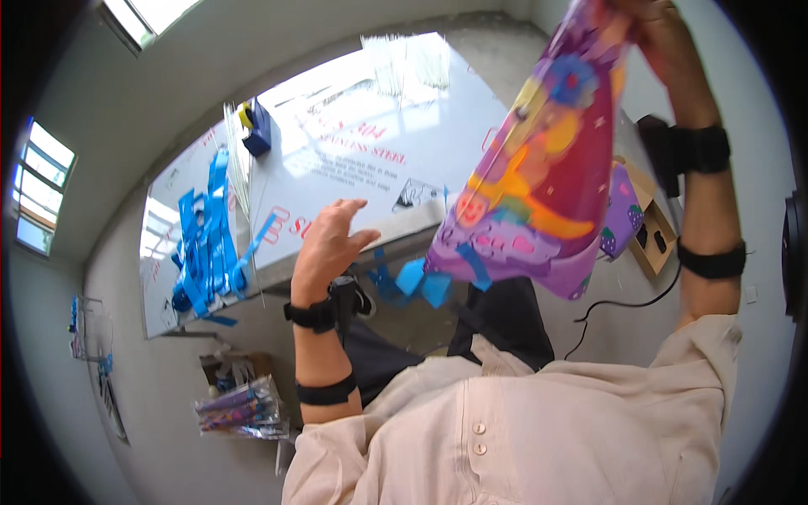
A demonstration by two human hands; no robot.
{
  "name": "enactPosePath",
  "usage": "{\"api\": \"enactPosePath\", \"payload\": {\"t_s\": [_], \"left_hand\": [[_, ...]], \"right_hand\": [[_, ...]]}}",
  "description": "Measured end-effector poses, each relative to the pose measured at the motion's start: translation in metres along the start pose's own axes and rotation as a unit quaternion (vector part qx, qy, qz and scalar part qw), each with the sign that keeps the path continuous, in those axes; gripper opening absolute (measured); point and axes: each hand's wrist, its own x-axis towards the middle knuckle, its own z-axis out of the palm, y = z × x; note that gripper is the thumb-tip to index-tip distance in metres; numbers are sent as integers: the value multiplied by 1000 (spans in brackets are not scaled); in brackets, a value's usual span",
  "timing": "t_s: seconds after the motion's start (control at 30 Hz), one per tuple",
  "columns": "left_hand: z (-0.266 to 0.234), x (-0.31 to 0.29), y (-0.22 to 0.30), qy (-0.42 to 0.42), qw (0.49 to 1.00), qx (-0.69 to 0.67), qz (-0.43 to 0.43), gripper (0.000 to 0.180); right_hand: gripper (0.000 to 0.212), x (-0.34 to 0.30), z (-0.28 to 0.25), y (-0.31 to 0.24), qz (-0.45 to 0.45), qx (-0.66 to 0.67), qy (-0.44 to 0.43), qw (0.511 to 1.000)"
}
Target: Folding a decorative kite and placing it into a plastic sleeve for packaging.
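Raised high at the upper right, my right hand (661, 34) is closed on the top end of a glossy, flat printed plastic piece (547, 168). It is purple, red and yellow with cartoon figures, and I cannot tell whether it is a bag or a deflated balloon. It hangs down at a slant over the table's front edge, with a strip of blue tape (474, 266) on its lower part. My left hand (335, 240) hovers by the table's front edge, holding nothing, its fingers apart.
The table (337, 181) has a pale film-covered top. On it are several blue strips (206, 240), a blue tape dispenser (257, 130) and thin white sticks (412, 63). An open cardboard box (652, 240) is at right; packaged bundles (242, 410) lie low at left. A black cable (627, 303) trails nearby.
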Motion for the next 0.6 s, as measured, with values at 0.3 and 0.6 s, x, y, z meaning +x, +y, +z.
{"api": "enactPosePath", "payload": {"t_s": [0.3,0.6], "left_hand": [[-109,75,135,231,930,-143,246,54],[-157,103,141,147,941,-211,220,18]], "right_hand": [[12,-18,128,38,-63,53,-75,994],[9,-18,140,51,17,220,-210,952]]}}
